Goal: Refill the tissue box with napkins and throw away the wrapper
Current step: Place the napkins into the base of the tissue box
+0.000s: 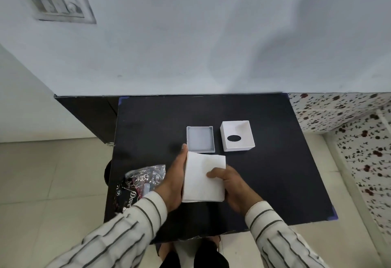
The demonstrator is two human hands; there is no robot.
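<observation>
A white stack of napkins [203, 178] is held over the black table [275, 178] between both hands. My left hand [173, 185] grips its left edge, fingers stretched along the side. My right hand [230, 185] holds the right edge with the thumb on top. Just beyond the stack lies the open grey tray of the tissue box [200, 139], with nothing in it. To its right rests the white lid [237, 136], upside down, with its dark oval slot visible. The crumpled shiny wrapper [139, 183] lies at the table's left edge, beside my left wrist.
The table stands against a pale wall [190, 45]. A dark cabinet [91, 115] is at the back left. Beige floor tiles [42, 183] surround the table, and patterned tiles [364, 151] are on the right. My legs show below the near table edge.
</observation>
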